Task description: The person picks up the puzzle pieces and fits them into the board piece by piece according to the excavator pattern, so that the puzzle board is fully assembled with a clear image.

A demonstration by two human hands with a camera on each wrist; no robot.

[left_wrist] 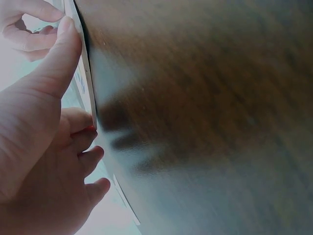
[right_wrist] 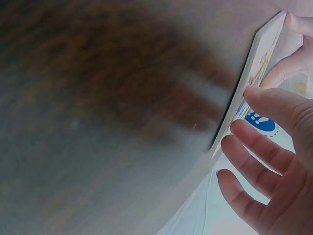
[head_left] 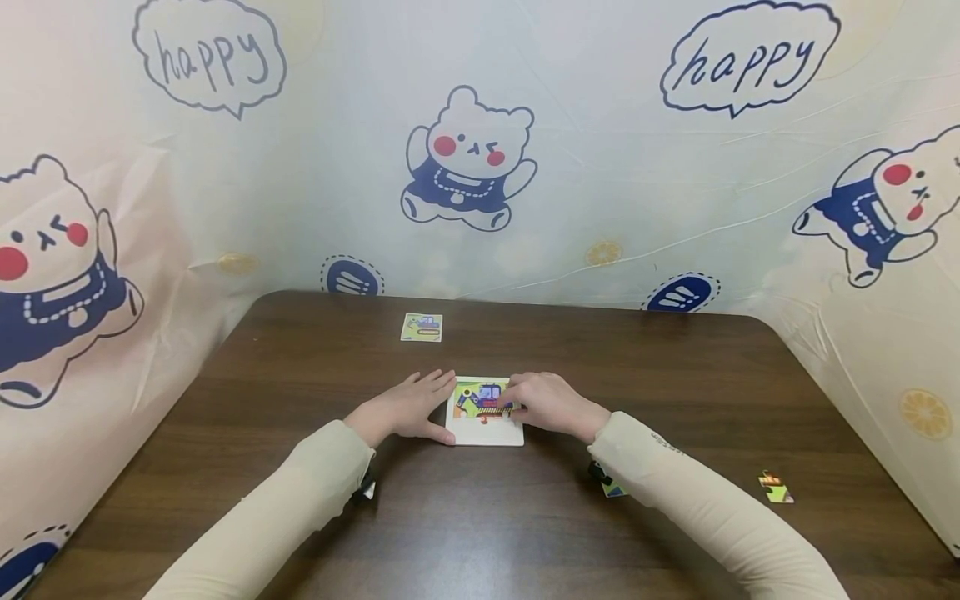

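Note:
A white puzzle tray (head_left: 487,435) lies flat on the table, its upper half filled with jigsaw pieces (head_left: 471,400) that show a colourful digger-like vehicle. Along the tray's left edge rests my left hand (head_left: 412,406), thumb near the lower corner and fingers spread toward the upper one. My right hand (head_left: 551,404) reaches over the right edge, its fingertips touching the pieces there and hiding part of the picture. In the right wrist view, that hand's thumb (right_wrist: 264,98) meets the tray's edge while the other fingers stand apart.
A square picture card (head_left: 422,327) lies behind the tray on the brown table (head_left: 480,533). Two-part loose puzzle pieces (head_left: 775,487) sit at the far right. Another piece (head_left: 612,490) shows partly under the right sleeve, and a pale piece (head_left: 369,490) beside the left cuff. A printed cloth hangs behind.

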